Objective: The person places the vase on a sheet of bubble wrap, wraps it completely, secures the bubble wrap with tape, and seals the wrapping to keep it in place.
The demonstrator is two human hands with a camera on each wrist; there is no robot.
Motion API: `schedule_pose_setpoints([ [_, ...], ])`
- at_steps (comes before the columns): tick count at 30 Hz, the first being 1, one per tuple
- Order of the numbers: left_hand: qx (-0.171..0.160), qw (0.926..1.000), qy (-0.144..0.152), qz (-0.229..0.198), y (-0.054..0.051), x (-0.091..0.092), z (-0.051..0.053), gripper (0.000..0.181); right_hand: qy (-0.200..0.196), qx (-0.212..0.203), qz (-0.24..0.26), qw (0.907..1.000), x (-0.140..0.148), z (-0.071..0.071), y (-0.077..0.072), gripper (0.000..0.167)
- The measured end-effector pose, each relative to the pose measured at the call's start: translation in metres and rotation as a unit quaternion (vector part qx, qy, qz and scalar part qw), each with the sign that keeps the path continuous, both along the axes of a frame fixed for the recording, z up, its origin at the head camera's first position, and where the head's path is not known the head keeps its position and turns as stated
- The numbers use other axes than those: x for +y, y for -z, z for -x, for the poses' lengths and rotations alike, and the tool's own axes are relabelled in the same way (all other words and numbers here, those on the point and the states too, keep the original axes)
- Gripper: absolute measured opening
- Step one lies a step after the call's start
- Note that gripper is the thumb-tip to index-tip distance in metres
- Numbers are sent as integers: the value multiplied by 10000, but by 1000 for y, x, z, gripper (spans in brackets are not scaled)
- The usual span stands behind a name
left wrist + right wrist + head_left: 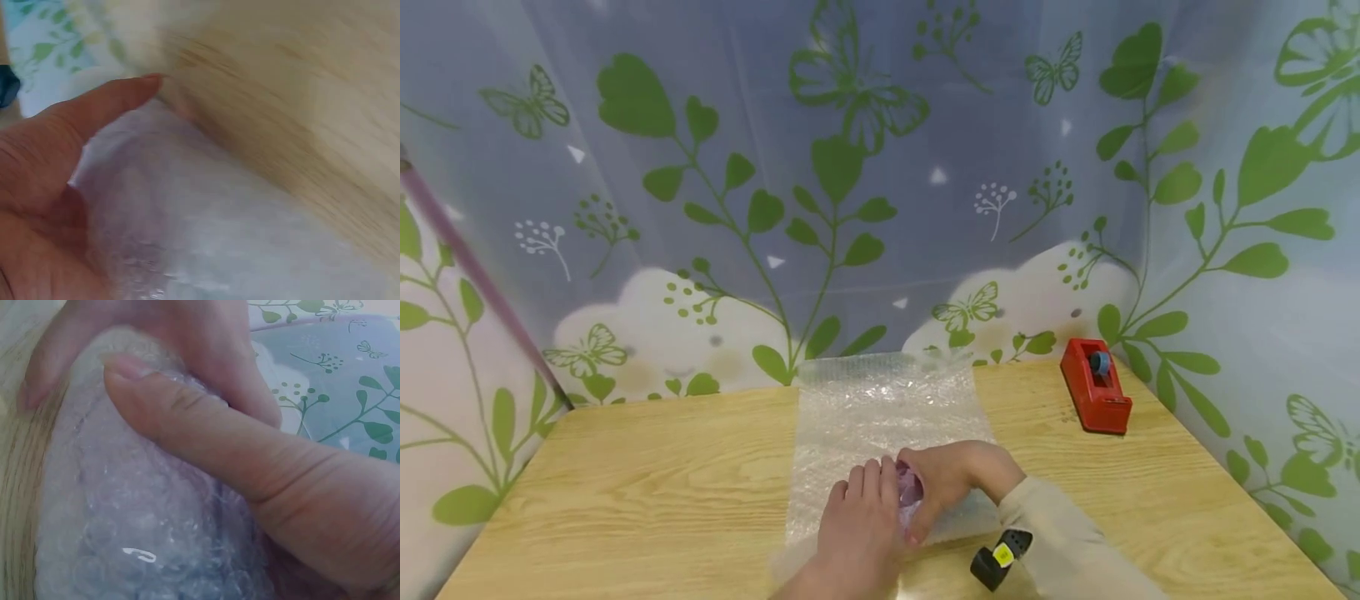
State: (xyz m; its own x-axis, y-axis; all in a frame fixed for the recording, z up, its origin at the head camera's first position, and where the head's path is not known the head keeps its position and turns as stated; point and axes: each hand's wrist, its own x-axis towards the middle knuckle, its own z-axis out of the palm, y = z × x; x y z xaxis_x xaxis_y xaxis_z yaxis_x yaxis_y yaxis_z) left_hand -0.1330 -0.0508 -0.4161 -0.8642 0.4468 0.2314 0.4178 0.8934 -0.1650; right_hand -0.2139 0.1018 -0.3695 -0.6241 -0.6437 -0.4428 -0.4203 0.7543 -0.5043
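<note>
A purplish object (910, 487) lies between both hands near the table's front edge, rolled in bubble wrap; its kind cannot be told. The left hand (861, 517) grips the bundle from the left, and its thumb (112, 103) lies along the wrapped side in the left wrist view. From the right, the right hand (951, 479) holds the same bundle, its thumb (181, 419) laid over the plastic. Purple shows through the wrapped bundle (137, 500) in the right wrist view. The loose bubble wrap sheet (880, 408) spreads flat behind the hands towards the back wall.
A red tape dispenser (1096, 387) with a blue roll stands at the back right of the wooden table (662, 483). Curtains (737, 208) printed with leaves and butterflies surround the table. A black strap device (1000, 558) sits at the right wrist.
</note>
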Motion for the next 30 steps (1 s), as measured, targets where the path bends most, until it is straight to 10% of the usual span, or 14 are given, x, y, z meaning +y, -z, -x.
schedule_pose_setpoints([
  [5, 703, 9969, 337, -79, 10, -7, 11, 100, 22, 60, -240, 9997, -3, 3, 0, 64],
  [16, 1040, 9915, 713, -327, 9, -12, 27, 76, -17, -108, -433, 9990, -4, 11, -3, 64],
  [30, 56, 9930, 1066, -498, 1, -16, 36, 74, -408, -416, -157, 9982, 0, 21, 1, 68],
])
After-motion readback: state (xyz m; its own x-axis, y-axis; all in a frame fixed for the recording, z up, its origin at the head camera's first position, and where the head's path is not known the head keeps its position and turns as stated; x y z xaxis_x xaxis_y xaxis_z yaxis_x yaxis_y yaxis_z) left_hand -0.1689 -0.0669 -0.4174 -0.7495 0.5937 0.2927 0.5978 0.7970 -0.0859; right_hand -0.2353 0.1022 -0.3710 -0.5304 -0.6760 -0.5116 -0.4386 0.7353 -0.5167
